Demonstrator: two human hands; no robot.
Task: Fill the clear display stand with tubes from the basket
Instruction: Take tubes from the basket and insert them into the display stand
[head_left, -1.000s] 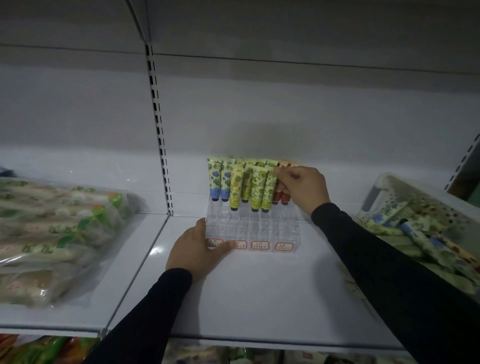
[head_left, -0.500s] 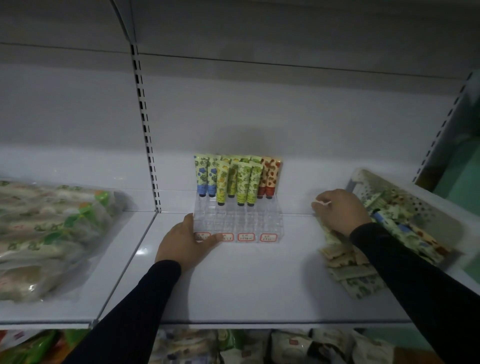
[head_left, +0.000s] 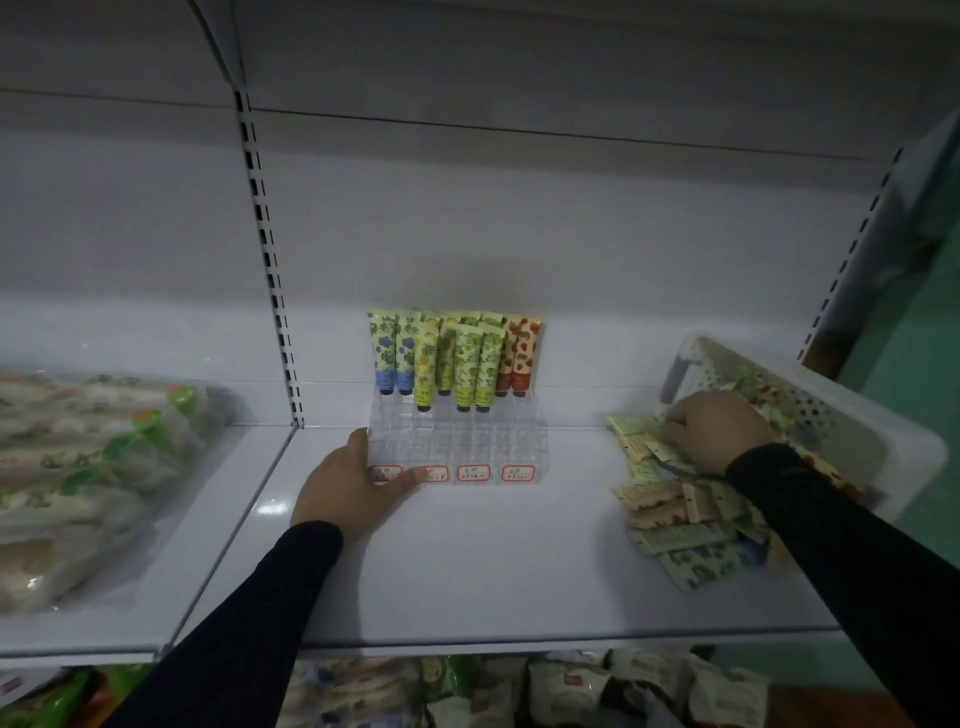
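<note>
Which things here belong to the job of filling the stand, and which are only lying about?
Belong to the job:
clear display stand, steadied by the left hand
tubes in the stand
white basket, tipped
loose tubes spilled beside it, under the right hand

Only lying about:
bagged goods on the left shelf
packets on the shelf below

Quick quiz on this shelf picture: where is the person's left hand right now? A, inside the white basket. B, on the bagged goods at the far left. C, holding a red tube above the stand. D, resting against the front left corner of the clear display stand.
D: the left hand lies on the shelf with its thumb along the left side of the clear display stand and its fingers across the front labels, while the right hand reaches into the tubes spilling from the basket.
</note>
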